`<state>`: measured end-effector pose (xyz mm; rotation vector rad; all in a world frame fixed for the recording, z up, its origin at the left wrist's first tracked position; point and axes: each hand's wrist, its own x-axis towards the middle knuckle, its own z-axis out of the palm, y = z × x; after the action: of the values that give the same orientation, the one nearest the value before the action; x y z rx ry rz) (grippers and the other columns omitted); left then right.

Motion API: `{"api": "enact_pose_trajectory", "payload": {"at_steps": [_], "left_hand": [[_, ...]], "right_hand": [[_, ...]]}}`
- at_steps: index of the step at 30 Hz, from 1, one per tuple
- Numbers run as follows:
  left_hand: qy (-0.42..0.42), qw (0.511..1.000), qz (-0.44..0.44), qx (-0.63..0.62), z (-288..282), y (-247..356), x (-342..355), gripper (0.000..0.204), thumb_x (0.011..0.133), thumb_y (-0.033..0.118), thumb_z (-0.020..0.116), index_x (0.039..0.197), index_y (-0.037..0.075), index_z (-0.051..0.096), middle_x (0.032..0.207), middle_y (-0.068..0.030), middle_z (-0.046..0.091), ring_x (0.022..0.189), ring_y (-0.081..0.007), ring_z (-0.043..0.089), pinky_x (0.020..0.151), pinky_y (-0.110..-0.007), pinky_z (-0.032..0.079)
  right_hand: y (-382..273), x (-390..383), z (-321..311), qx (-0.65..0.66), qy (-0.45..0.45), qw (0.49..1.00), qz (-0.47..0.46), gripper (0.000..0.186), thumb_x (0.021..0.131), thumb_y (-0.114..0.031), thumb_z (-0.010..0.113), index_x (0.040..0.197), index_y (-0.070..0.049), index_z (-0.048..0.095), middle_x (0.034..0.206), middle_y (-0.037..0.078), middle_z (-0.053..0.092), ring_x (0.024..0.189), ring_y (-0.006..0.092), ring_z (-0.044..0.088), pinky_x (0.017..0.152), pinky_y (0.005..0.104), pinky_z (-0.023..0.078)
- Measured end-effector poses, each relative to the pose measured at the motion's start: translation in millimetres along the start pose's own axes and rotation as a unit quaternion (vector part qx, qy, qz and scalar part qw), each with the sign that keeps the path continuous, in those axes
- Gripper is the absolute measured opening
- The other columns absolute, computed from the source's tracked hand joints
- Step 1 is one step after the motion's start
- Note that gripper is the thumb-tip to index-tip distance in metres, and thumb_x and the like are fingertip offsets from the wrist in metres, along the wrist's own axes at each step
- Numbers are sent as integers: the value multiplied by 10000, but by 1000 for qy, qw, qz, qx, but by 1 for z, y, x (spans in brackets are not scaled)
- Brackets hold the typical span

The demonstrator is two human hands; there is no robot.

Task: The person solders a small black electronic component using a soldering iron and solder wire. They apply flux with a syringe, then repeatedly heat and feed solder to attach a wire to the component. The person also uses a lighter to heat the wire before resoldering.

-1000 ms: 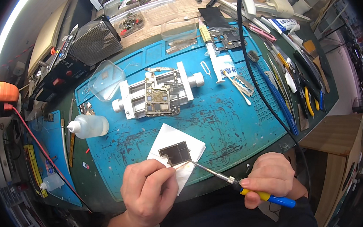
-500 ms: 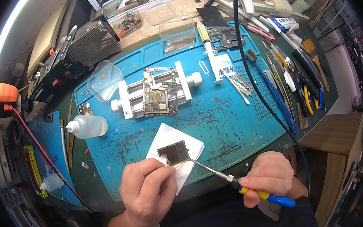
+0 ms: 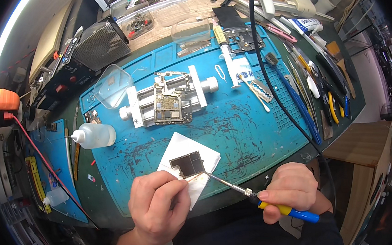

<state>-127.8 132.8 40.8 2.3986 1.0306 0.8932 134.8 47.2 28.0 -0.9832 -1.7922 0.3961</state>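
Observation:
My left hand [image 3: 160, 203] is closed, thumb and forefinger pinched at the lower left corner of a small dark circuit board [image 3: 188, 164]. This board has a notched left side and lies over folded white paper [image 3: 175, 144]. A thin coppery line shows along its lower edge by my fingertips; whether it is a separate strip, I cannot tell. My right hand [image 3: 293, 187] grips a soldering iron [image 3: 231, 186] by its yellow and blue handle. The iron's tip meets the board's lower right corner. Farther back, a metal clamp holder [image 3: 134, 106] holds a larger circuit board [image 3: 169, 101].
A bottle of clear liquid [image 3: 96, 135] stands left of the holder on the blue mat [image 3: 234, 142]. A syringe [image 3: 226, 58], a cotton swab [image 3: 262, 102] and a blue-handled brush [image 3: 295, 98] lie to the right. A black cable [image 3: 283, 104] crosses the mat. Pliers [image 3: 329, 91] lie beyond.

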Motion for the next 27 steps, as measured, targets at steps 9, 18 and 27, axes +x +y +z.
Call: {"api": "enact_pose_trajectory", "payload": {"at_steps": [9,18,27], "left_hand": [[-2,1000,4,0,0,0,0,331,656,-99,800,932,47,691,924,-72,647,768,-253,615,625,-345,480],[-11,1000,-7,-5,-2,1,1,287,702,-109,782,934,31,689,913,-83,630,775,-232,597,625,-326,474],[5,1000,-10,-5,-1,-1,-1,294,699,-107,788,942,27,689,905,-85,620,750,-245,585,612,-337,462]], "right_hand": [[1,0,0,4,1,1000,-5,197,865,-146,778,1008,-15,742,689,12,659,477,120,564,415,231,411],[-1,1,-1,-4,-1,1000,6,183,868,-142,770,998,-16,740,681,9,659,482,125,575,419,235,421],[-3,5,4,-1,8,1000,14,182,865,-143,767,994,-16,741,659,17,657,476,130,581,422,240,431]]}}
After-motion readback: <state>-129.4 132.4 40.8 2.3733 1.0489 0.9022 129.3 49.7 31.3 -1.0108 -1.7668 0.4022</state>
